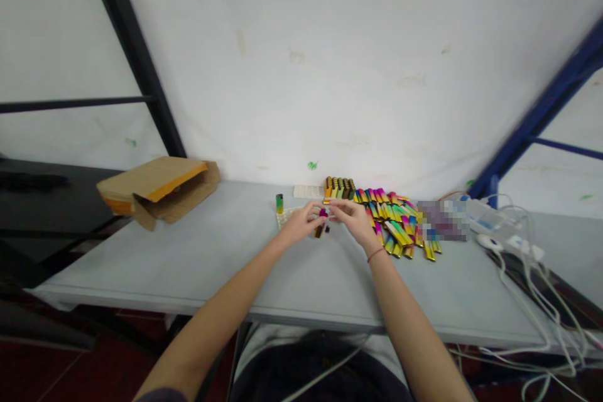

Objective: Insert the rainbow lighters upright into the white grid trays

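Note:
In the middle of the table my left hand [301, 224] is closed, its fingertips on a small purple and gold lighter case [320, 230] held tilted. My right hand [351, 216] faces it with thumb and fingers pinched together; what lies between them is too small to make out. Under and beside my left hand is a white tray with holes [283, 218], partly covered. A green and yellow lighter [279, 204] stands upright at its back left. Right of my right hand lies a spread of shiny rainbow and gold lighter cases [398, 232].
Behind my hands stand a block of upright lighters [339, 188] and another white tray [308, 191], near the wall. An open cardboard box [160, 185] lies at the left. White cables [527, 276], a white mouse [488, 242] and a clear plastic box [485, 217] occupy the right side.

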`<state>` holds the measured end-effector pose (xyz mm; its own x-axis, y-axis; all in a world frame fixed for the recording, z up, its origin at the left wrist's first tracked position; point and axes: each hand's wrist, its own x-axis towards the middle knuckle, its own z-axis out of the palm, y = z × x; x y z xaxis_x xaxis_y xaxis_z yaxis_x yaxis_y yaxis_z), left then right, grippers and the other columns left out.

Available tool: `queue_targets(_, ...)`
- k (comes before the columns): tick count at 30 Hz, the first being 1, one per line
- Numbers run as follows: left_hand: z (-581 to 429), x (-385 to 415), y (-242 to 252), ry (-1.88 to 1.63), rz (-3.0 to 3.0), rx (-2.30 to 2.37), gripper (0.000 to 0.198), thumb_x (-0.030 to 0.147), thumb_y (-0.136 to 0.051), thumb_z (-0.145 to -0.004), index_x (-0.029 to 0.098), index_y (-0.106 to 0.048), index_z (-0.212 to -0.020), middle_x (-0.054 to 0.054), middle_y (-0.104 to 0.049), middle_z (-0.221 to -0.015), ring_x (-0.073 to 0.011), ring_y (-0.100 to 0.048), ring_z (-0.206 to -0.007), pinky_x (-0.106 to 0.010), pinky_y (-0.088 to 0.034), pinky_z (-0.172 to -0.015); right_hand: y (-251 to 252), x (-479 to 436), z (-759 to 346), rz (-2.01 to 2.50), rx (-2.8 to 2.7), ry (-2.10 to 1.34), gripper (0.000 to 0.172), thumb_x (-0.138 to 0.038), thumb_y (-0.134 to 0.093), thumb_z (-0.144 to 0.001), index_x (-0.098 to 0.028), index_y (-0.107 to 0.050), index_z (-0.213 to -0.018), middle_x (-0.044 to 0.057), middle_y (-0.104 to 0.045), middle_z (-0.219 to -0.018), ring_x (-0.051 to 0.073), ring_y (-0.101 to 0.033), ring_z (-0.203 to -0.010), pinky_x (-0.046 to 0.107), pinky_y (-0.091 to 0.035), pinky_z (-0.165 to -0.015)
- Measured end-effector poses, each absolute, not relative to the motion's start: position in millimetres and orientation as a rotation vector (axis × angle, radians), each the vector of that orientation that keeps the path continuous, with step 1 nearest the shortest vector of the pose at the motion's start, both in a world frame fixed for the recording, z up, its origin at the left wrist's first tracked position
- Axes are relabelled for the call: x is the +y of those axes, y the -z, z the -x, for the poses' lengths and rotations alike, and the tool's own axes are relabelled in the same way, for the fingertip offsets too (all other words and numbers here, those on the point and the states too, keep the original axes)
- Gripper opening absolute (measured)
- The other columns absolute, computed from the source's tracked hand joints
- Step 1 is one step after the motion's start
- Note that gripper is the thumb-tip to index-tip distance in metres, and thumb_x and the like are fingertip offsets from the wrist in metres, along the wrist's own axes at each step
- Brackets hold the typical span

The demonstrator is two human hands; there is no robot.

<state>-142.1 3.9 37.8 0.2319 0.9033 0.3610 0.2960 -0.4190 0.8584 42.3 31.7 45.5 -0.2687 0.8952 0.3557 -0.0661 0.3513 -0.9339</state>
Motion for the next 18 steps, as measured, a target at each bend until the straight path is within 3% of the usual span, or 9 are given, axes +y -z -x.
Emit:
queue_targets(4,140.4,7.5,-31.8,-1.196,-1.786,1.078,0.030,0.033,-0.067,-0.086,0.021,-0.055,-0.111,-0.004,-0.075,-0.096,-0.0198,-0.075,-0.088,-0.031,-0.058,-0.078,-40.1,40.0,-38.3,0.817,-1.617,-1.059,0.040,-0.053,-0.073,-0.074,-0.016,-0.076,-0.089,0.009,-0.076,-0.088,0.019,-0.070,-0.074,0.036,-0.061,-0.071)
queue_targets(8,140.0,12.9,-23.6,-1.253,-1.706,1.119,0.027,0.031,-0.069,-0.085,0.020,-0.056,-0.106,-0.002,-0.073,-0.091,-0.0179,-0.074,-0.085,-0.029,-0.057,-0.077,-51.0,26.3,-44.5,1.005,-1.789,-0.679,0.026,-0.039,-0.060,-0.083,-0.017,-0.071,-0.077,0.006,-0.071,-0.075,0.017,-0.064,-0.065,0.032,-0.054,-0.066)
queue_targets(10,140.2,14.6,-20.3,-1.256,-1.700,1.122,0.027,0.032,-0.069,-0.085,0.020,-0.056,-0.106,-0.002,-0.072,-0.090,-0.0172,-0.073,-0.085,-0.028,-0.057,-0.076,-58.2,-1.5,-46.0,0.999,-2.019,-0.508,0.026,-0.033,-0.053,-0.089,-0.018,-0.068,-0.075,0.005,-0.068,-0.070,0.017,-0.061,-0.063,0.030,-0.050,-0.066)
queue_targets(12,140.2,15.4,-18.3,-1.251,-1.705,1.120,0.027,0.033,-0.069,-0.086,0.020,-0.057,-0.107,-0.002,-0.072,-0.091,-0.0168,-0.072,-0.085,-0.028,-0.057,-0.076,-60.4,-38.3,-42.4,0.964,-2.262,-0.354,0.025,-0.036,-0.053,-0.093,-0.019,-0.071,-0.093,0.006,-0.070,-0.079,0.019,-0.064,-0.071,0.030,-0.048,-0.069)
queue_targets(14,140.0,15.7,-17.4,-1.249,-1.705,1.129,0.028,0.034,-0.068,-0.086,0.020,-0.057,-0.108,-0.002,-0.072,-0.092,-0.0168,-0.073,-0.084,-0.028,-0.057,-0.075,-55.9,-72.6,-33.4,0.981,-2.473,-0.207,0.043,-0.050,-0.060,-0.092,-0.020,-0.064,-0.123,0.011,-0.072,-0.099,0.024,-0.068,-0.084,0.031,-0.048,-0.072)
queue_targets(16,140.0,15.8,-17.1,-1.251,-1.694,1.135,0.029,0.035,-0.069,-0.087,0.021,-0.057,-0.109,-0.003,-0.073,-0.094,-0.0170,-0.073,-0.082,-0.028,-0.057,-0.075,-46.7,-94.4,-22.5,1.096,-2.641,-0.101,0.045,-0.052,-0.055,-0.096,-0.019,-0.061,-0.126,0.012,-0.072,-0.098,0.026,-0.069,-0.083,0.031,-0.047,-0.069)
queue_targets(18,140.4,15.7,-16.9,-1.243,-1.690,1.125,0.030,0.036,-0.069,-0.086,0.021,-0.056,-0.109,-0.003,-0.073,-0.095,-0.0174,-0.074,-0.082,-0.029,-0.057,-0.075,-37.1,-100.9,-14.7,1.201,-2.747,-0.050,0.025,-0.033,-0.048,-0.101,-0.018,-0.065,-0.113,0.012,-0.072,-0.096,0.025,-0.070,-0.082,0.029,-0.046,-0.068)
